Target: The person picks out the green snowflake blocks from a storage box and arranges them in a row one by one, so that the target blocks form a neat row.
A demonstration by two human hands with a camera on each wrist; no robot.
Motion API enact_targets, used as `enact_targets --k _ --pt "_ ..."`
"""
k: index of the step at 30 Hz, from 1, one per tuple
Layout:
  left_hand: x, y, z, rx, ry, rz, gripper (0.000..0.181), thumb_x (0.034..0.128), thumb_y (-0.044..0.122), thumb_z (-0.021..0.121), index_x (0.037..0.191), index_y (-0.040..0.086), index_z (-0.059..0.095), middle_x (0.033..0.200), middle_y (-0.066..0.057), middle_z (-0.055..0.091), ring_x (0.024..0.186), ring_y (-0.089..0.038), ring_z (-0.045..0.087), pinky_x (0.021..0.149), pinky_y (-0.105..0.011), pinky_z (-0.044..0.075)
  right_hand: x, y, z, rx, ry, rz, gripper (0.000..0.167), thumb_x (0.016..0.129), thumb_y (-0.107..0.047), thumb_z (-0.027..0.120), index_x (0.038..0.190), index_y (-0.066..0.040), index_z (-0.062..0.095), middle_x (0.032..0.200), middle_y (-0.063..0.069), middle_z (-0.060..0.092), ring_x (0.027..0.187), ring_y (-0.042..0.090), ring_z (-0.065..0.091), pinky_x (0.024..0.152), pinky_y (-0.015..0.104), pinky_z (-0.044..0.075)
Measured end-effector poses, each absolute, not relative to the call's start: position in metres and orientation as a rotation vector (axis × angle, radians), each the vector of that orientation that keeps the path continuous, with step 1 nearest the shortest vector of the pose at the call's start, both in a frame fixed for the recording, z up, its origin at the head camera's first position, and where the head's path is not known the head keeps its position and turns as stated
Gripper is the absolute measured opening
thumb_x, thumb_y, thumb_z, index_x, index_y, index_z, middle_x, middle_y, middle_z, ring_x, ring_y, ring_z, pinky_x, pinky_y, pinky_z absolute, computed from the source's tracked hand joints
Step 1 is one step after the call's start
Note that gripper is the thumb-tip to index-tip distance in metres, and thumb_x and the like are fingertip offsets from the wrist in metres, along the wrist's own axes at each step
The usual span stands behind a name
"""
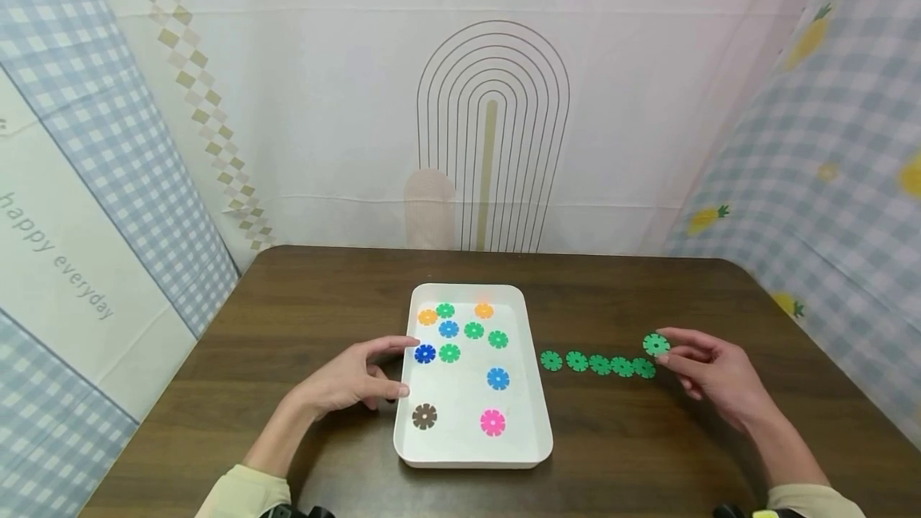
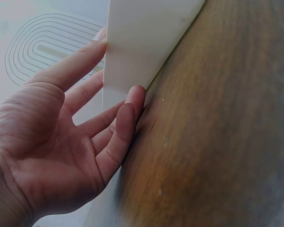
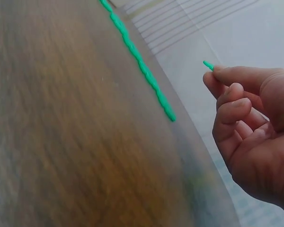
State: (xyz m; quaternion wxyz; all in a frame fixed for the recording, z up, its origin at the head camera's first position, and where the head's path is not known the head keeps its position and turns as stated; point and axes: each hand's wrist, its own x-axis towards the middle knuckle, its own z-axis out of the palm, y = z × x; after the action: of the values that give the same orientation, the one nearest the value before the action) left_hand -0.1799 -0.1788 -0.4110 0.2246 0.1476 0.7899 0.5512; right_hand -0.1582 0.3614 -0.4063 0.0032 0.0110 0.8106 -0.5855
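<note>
In the head view a white tray (image 1: pixel 448 448) lies on the table, with my left hand (image 1: pixel 352 374) at its left side. The left fingertips hold the tray's rim, and in the left wrist view some fingers curl against the outer wall (image 2: pixel 137 52). My right hand (image 1: pixel 708 370) pinches a green notched disc (image 1: pixel 655 344) between thumb and fingertips, raised above the table. Just left of that hand, a row of several green notched discs (image 1: pixel 600 364) lies flat on the tabletop; the right wrist view shows the row (image 3: pixel 137 59) edge-on. The held disc (image 3: pixel 208 65) is apart from it.
Inside the tray lie more notched discs: several green ones (image 1: pixel 449 353), blue ones (image 1: pixel 498 378), orange ones (image 1: pixel 484 311), a brown one (image 1: pixel 424 416) and a pink one (image 1: pixel 492 423). Patterned cloths hang behind and beside the brown wooden table (image 1: pixel 324 294).
</note>
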Motion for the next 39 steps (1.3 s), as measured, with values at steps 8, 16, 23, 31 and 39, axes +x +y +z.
enact_targets --k 8,16,23,31,39 --pt "-0.180 -0.178 -0.411 0.403 2.182 1.516 0.071 0.0888 0.019 0.086 0.153 0.017 0.055 0.159 -0.023 0.044 0.069 -0.019 0.060 0.062 -0.032 0.055 -0.157 0.370 -0.415 0.143 2.622 -1.687 0.034 0.099 -0.017 0.076 0.132 -0.013 0.071 0.089 -0.013 0.070 0.063 0.008 0.055 0.054 0.028 0.050" --pt "-0.180 -0.178 -0.410 0.407 2.180 1.519 0.072 0.0886 0.018 0.086 0.153 0.017 0.055 0.160 -0.022 0.044 0.070 -0.018 0.060 0.062 -0.032 0.055 -0.155 0.376 -0.420 0.150 2.675 -1.527 0.053 0.102 -0.019 0.072 0.146 0.006 0.056 0.089 -0.005 0.069 0.063 0.012 0.055 0.054 0.032 0.051" --pt "-0.180 -0.179 -0.411 0.402 2.178 1.519 0.072 0.0884 0.018 0.086 0.153 0.017 0.055 0.160 -0.023 0.043 0.070 -0.019 0.060 0.063 -0.033 0.056 -0.154 0.379 -0.422 0.157 2.689 -1.493 0.052 0.102 -0.016 0.070 0.146 0.008 0.054 0.081 -0.002 0.064 0.061 0.011 0.054 0.053 0.031 0.051" --pt "-0.180 -0.179 -0.410 0.408 2.182 1.514 0.072 0.0885 0.018 0.086 0.153 0.016 0.055 0.160 -0.024 0.043 0.071 -0.020 0.060 0.063 -0.034 0.056 -0.152 0.378 -0.421 0.172 2.707 -1.419 0.051 0.104 -0.015 0.068 0.147 0.008 0.054 0.078 0.002 0.058 0.062 0.011 0.053 0.052 0.031 0.050" --pt "-0.179 -0.179 -0.410 0.411 2.185 1.509 0.072 0.0888 0.018 0.086 0.153 0.015 0.055 0.159 -0.024 0.043 0.072 -0.020 0.060 0.063 -0.033 0.056 -0.153 0.377 -0.421 0.180 2.713 -1.370 0.050 0.104 -0.014 0.066 0.148 0.007 0.054 0.076 0.003 0.056 0.060 0.013 0.051 0.050 0.030 0.047"
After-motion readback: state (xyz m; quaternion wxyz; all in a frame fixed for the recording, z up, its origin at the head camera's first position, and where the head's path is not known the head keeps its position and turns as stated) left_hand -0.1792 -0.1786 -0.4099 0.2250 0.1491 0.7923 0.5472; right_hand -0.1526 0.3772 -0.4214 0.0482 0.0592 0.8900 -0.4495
